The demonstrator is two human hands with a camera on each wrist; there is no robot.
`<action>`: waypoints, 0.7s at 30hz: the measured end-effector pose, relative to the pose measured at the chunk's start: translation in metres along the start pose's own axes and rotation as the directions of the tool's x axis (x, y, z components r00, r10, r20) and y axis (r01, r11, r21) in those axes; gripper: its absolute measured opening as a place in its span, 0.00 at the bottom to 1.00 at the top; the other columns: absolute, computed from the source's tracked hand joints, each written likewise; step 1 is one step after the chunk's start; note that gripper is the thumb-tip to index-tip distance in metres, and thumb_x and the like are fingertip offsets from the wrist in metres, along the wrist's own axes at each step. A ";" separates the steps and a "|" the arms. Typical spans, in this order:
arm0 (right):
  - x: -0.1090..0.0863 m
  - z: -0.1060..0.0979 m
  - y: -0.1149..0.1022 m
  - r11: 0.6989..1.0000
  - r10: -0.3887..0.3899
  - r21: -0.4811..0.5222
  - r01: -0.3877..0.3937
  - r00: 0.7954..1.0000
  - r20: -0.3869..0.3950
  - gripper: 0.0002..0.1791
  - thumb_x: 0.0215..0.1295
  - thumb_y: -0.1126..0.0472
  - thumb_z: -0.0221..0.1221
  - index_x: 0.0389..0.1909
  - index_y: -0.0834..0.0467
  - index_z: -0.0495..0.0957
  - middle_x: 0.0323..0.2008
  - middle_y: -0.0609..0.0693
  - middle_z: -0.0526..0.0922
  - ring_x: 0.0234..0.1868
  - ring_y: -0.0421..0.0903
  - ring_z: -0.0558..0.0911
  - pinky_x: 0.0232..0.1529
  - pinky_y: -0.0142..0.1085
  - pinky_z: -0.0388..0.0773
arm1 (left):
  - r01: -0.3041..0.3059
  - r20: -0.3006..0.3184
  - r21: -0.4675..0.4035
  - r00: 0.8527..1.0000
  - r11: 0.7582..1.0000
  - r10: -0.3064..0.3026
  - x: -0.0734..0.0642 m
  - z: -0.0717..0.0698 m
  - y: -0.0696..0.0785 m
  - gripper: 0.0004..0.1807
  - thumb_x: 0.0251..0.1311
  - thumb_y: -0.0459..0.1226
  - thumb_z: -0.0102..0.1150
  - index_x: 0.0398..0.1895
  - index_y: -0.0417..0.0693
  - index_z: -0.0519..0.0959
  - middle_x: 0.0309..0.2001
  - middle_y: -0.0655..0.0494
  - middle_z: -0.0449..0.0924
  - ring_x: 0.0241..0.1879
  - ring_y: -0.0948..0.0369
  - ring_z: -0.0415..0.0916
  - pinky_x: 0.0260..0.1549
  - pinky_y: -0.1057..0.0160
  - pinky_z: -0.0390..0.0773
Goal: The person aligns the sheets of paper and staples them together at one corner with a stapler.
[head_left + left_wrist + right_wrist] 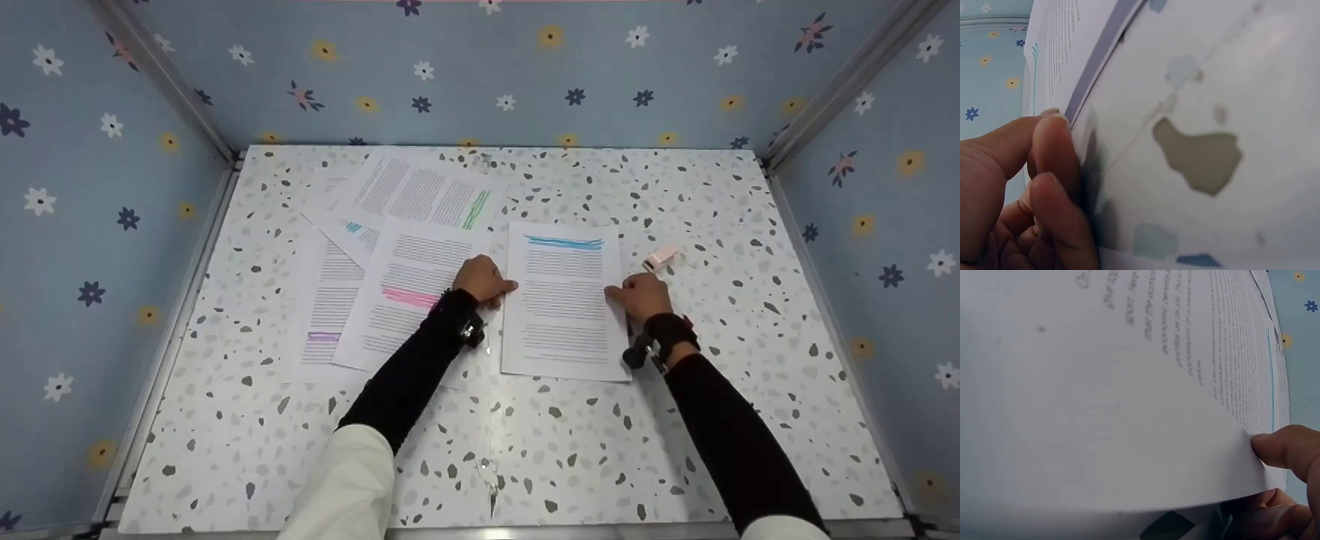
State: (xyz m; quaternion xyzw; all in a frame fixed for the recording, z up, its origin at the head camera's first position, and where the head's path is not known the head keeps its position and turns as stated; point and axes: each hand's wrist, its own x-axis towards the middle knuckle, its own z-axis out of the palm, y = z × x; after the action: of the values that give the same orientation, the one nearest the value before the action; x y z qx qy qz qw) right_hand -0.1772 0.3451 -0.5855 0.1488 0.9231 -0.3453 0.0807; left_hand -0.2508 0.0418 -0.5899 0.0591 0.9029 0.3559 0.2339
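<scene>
Sheet of printed paper [561, 311], one, blue stripes [564, 242] across its far end; location: tabletop [555, 457], in front of the person and between the two hands, long axis running away from the body with a very slight slant. Left hand [478, 283], one: grip narrow, thumb and finger pinching the sheet's left edge, so that the paper lies to the right of this grip. Right hand [643, 296], one: grip narrow, thumb above and fingers below, pinching the right edge, the paper lying to the left; the near border beside it bows clear of the tabletop. Both hands equally near, gripping opposite long edges at about mid-length; in judgement, keeping the sheet square depends on the two grips acting level. Whether further leaves lie under it cannot be told. Small pink item, apparently a stapler [661, 259], one: just beyond the right hand and off the sheet's right side, hence nearer to that hand than to the left. Loose papers, overlapping, left of the held sheet: pink-marked sheet [420, 253], uppermost, partly hidden by the left hand and forearm; purple-marked sheet [330, 300], partly beneath it at the left; green-marked sheet [412, 187], at the far side, tilted; another leaf with blue marks [354, 226], mostly covered.
</scene>
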 end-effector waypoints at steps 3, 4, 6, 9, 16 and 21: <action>-0.001 0.001 0.000 1.000 -0.017 -0.018 0.016 1.000 -0.024 0.25 0.64 0.53 0.65 0.13 0.54 0.63 0.11 0.44 0.61 0.13 0.41 0.62 0.17 0.35 0.58 | 0.002 -0.006 0.000 1.000 1.000 -0.002 0.001 0.001 0.000 0.19 0.60 0.46 0.73 0.17 0.46 0.81 0.10 0.57 0.77 0.10 0.65 0.74 0.11 0.69 0.68; -0.001 0.001 0.000 1.000 -0.017 -0.022 0.016 0.999 -0.034 0.24 0.64 0.53 0.65 0.14 0.54 0.64 0.12 0.44 0.62 0.14 0.42 0.63 0.18 0.35 0.59 | 0.001 -0.006 -0.002 1.000 1.000 -0.001 0.001 0.001 0.000 0.19 0.60 0.45 0.73 0.17 0.46 0.81 0.10 0.57 0.77 0.10 0.65 0.74 0.11 0.69 0.68; -0.002 0.002 -0.001 0.999 -0.022 -0.035 0.021 0.999 -0.049 0.22 0.64 0.53 0.65 0.16 0.56 0.67 0.13 0.45 0.65 0.15 0.43 0.65 0.19 0.36 0.62 | 0.000 -0.007 -0.004 1.000 1.000 0.000 0.001 0.001 -0.001 0.19 0.60 0.45 0.73 0.17 0.45 0.81 0.10 0.57 0.77 0.10 0.65 0.74 0.11 0.69 0.68; -0.003 0.003 -0.001 0.998 -0.021 -0.057 0.018 0.998 -0.062 0.18 0.64 0.53 0.66 0.21 0.58 0.72 0.16 0.47 0.70 0.18 0.44 0.69 0.22 0.37 0.65 | -0.004 -0.009 -0.017 1.000 1.000 0.004 0.001 0.001 -0.001 0.18 0.60 0.45 0.73 0.19 0.45 0.81 0.11 0.57 0.78 0.10 0.65 0.74 0.11 0.69 0.68; -0.006 0.002 -0.005 0.997 0.013 -0.069 -0.018 0.998 -0.066 0.16 0.64 0.52 0.66 0.32 0.62 0.76 0.26 0.52 0.77 0.24 0.48 0.73 0.26 0.38 0.67 | -0.017 -0.013 -0.048 1.000 0.999 0.016 -0.001 0.000 -0.001 0.17 0.61 0.44 0.73 0.21 0.44 0.82 0.11 0.56 0.78 0.10 0.66 0.75 0.13 0.69 0.69; -0.010 0.004 -0.007 0.997 0.039 -0.058 -0.043 0.997 -0.060 0.19 0.65 0.52 0.65 0.41 0.65 0.75 0.35 0.59 0.81 0.30 0.50 0.76 0.29 0.38 0.70 | 0.001 -0.002 -0.059 1.000 0.998 -0.001 -0.002 -0.001 -0.001 0.16 0.61 0.43 0.73 0.22 0.43 0.82 0.12 0.56 0.78 0.11 0.65 0.76 0.12 0.70 0.69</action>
State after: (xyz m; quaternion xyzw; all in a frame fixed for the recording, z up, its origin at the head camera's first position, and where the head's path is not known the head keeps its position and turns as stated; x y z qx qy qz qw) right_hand -0.1702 0.3352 -0.5814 0.1755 0.9316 -0.3117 0.0647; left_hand -0.2494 0.0398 -0.5894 0.0515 0.8923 0.3823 0.2347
